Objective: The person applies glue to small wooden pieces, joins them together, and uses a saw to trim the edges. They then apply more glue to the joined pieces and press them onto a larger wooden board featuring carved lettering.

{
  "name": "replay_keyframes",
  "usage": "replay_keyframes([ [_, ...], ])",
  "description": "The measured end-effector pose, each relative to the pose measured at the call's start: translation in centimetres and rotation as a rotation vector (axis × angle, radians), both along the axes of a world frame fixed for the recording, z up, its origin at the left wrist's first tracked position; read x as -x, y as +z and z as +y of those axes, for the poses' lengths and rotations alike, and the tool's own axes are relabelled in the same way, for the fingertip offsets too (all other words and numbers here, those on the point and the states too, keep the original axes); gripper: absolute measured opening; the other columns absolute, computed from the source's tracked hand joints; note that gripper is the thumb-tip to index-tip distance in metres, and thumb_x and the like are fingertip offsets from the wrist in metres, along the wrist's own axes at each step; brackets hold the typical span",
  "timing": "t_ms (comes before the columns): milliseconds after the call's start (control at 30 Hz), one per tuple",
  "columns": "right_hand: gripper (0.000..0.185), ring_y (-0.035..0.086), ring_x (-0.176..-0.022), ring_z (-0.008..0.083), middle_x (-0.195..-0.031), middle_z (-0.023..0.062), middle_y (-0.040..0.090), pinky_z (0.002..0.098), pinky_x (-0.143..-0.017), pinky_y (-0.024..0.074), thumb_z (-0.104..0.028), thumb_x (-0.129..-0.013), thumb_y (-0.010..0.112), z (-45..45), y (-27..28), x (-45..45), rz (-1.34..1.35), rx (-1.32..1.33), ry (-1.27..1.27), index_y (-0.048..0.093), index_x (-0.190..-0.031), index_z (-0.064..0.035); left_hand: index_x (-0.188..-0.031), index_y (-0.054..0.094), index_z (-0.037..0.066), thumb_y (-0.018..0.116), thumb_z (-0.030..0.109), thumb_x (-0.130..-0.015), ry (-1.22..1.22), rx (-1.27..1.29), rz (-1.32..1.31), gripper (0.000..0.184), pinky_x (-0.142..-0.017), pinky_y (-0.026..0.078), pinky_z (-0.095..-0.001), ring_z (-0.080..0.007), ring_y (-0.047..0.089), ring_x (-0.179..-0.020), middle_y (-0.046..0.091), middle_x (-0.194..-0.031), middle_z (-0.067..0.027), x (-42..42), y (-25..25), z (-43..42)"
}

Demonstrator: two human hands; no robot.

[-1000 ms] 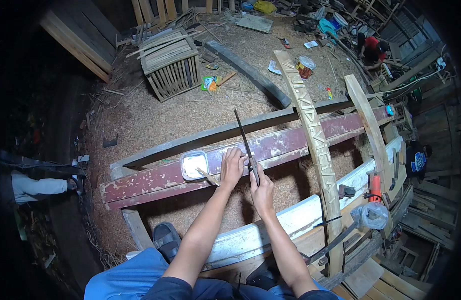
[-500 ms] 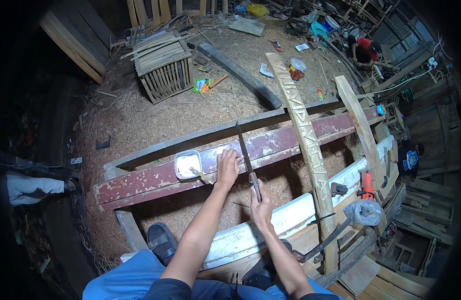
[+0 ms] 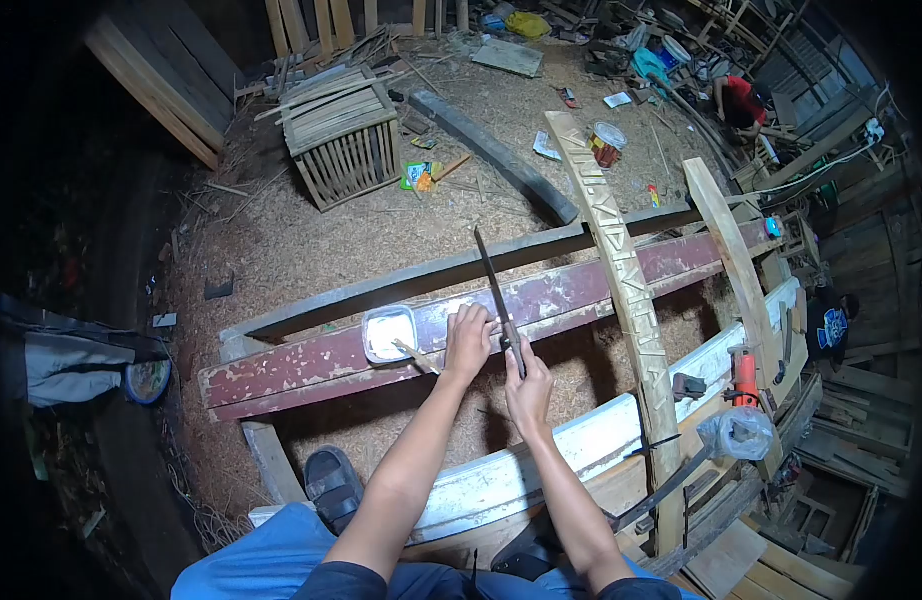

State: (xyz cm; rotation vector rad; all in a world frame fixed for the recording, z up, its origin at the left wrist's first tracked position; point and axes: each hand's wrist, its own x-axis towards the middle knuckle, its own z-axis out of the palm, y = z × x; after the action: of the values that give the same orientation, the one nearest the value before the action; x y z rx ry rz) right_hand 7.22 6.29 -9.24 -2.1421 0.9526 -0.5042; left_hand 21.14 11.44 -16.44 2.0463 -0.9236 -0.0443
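Note:
In my right hand point(image 3: 529, 385) is the wooden handle of a long, narrow dark blade point(image 3: 492, 268), seen almost edge-on, so whether it is a saw or a machete cannot be told. The blade lies across a worn maroon plank point(image 3: 281, 370) and points away from me. My left hand point(image 3: 468, 342) rests on the plank just left of the blade, its fingers curled; anything under them is hidden. Left of that hand, a clear plastic tub point(image 3: 367, 335) with white contents sits on the plank, a stick point(image 3: 418, 357) leaning from it.
A carved wooden board point(image 3: 621, 255) and a plain board point(image 3: 726, 225) cross the plank at right. Nearer me lie a white beam point(image 3: 571, 440) and an orange power tool point(image 3: 745, 375). A slatted crate point(image 3: 346, 155) stands beyond. Other people are at the left and right edges.
My right hand has pushed the blade forward across the plank. My left hand stays by it. The view has shifted slightly, and a round blue-rimmed container now shows beside the person at left.

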Motion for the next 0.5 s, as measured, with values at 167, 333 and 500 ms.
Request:
replay_keyframes([
  [167,0.042,0.070,-0.084,0.0466,-0.094,0.0310,0.070,0.0519,-0.077,0.0540,-0.018,-0.103,0.064,0.1,-0.6,-0.3,-0.012,0.064,0.020,0.061,-0.141,0.0010,-0.096,0.060,0.003,0.069,0.005,-0.087,-0.001,-0.018,-0.002,0.013,-0.088,0.042,-0.0463,-0.0350,0.056,-0.102,0.060,-0.100,-0.0130,0.3,0.2,-0.2],
  [333,0.042,0.070,-0.087,0.0483,-0.097,0.0322,0.070,0.0525,-0.077,0.0540,-0.016,-0.103,0.063,0.8,0.5,0.8,0.011,-0.027,0.025,0.060,-0.141,0.0010,-0.092,0.062,0.004,0.069,0.007,-0.089,0.077,-0.010,-0.005,0.009,-0.087,0.041,-0.0473,-0.0350,0.057,-0.101,0.061,-0.098,-0.0121,0.6,-0.1,-0.6],
  [500,0.040,0.073,-0.096,0.0429,-0.106,0.0296,0.072,0.0470,-0.082,0.0558,-0.012,-0.103,0.063,2.6,1.8,6.2,0.009,-0.205,-0.016,0.061,-0.141,0.0005,-0.094,0.063,0.005,0.067,0.004,-0.088,0.077,-0.012,0.015,0.008,-0.089,0.041,-0.0466,-0.0336,0.056,-0.103,0.060,-0.101,-0.0111,0.1,0.1,-0.7],
])
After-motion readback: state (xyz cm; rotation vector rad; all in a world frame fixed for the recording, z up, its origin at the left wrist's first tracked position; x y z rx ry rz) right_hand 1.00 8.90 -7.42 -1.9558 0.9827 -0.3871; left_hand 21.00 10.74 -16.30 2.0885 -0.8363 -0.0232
